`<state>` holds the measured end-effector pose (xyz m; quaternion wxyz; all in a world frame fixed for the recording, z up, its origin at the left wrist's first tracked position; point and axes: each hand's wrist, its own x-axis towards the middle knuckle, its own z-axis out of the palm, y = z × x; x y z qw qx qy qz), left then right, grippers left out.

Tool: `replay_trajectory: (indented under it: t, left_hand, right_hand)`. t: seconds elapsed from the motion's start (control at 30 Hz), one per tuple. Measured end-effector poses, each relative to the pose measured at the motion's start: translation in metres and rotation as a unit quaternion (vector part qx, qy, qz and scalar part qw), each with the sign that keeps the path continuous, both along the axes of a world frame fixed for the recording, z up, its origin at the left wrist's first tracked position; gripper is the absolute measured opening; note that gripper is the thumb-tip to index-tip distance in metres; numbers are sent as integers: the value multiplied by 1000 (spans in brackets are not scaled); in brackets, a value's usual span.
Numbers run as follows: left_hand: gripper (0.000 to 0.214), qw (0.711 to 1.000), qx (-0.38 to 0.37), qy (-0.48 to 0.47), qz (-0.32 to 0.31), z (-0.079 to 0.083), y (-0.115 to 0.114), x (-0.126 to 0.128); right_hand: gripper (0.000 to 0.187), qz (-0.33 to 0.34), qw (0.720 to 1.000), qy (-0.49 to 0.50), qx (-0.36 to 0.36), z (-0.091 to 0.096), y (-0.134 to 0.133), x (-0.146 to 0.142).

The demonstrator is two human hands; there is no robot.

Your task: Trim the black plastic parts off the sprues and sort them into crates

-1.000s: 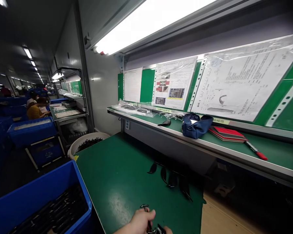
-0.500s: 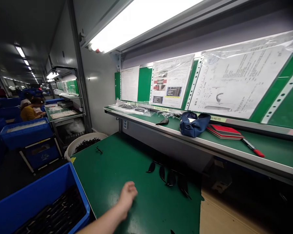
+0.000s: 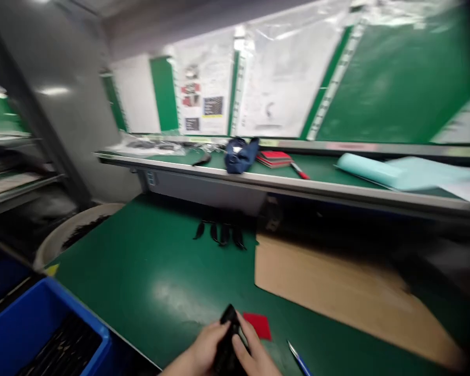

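Note:
Low in the head view, my left hand (image 3: 204, 345) and my right hand (image 3: 255, 351) are together over the green tabletop (image 3: 172, 282). Both are closed around a dark, black part (image 3: 227, 342); motion blur and my fingers hide its exact kind. Just beyond my right hand lies a flat red piece (image 3: 260, 325), and a blue pen (image 3: 298, 358) rests to its right. Several black curved, leaf-shaped pieces (image 3: 224, 235) stand in a row near the back of the tabletop.
A blue bin (image 3: 97, 329) with many black parts borders the table's left side, behind it a pale round tub (image 3: 49, 245). Flat cardboard (image 3: 317, 277) covers the right. The raised shelf (image 3: 172, 163) carries a navy pouch (image 3: 239, 156), red notebooks (image 3: 274, 158) and a light-blue roll (image 3: 368, 169).
The view has swung right. My left hand, earlier without a visible part above the table, now grips the black part together with my right hand, which has come into view.

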<state>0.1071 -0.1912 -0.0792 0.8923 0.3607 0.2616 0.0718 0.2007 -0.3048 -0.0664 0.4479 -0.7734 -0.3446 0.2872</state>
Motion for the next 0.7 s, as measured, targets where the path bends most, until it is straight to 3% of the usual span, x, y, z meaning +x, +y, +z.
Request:
replay_trajectory:
  t: [0.07,0.13,0.2,0.3,0.43,0.57,0.7]
  left_hand:
    - [47,999,-36,10,-38,7,-6,-10]
    - [47,995,-83,13,-51,16,-9,-15]
    - [52,991,-110,17,-68,24,-10,-17]
    - [58,989,-105,20,-106,35,-13,-16]
    - [55,987,-67,16,-147,46,-16,-12]
    - [45,980,-25,34,-193,61,-15,-5]
    - [32,968,49,45,-242,79,-14,-2]
  right_hand:
    - [57,-46,994,-86,-52,-2,-23,14]
    - [51,-122,964,-192,-138,-8,-52,32]
    - [39,-176,934,-238,-200,-17,-82,49]
    - [21,-181,936,-215,-210,-33,-113,63]
    - [9,-180,954,-171,-172,-44,-123,68]
    - [14,-151,977,-106,-112,-27,-115,66]
    - [23,-60,994,-67,-60,22,-99,54]
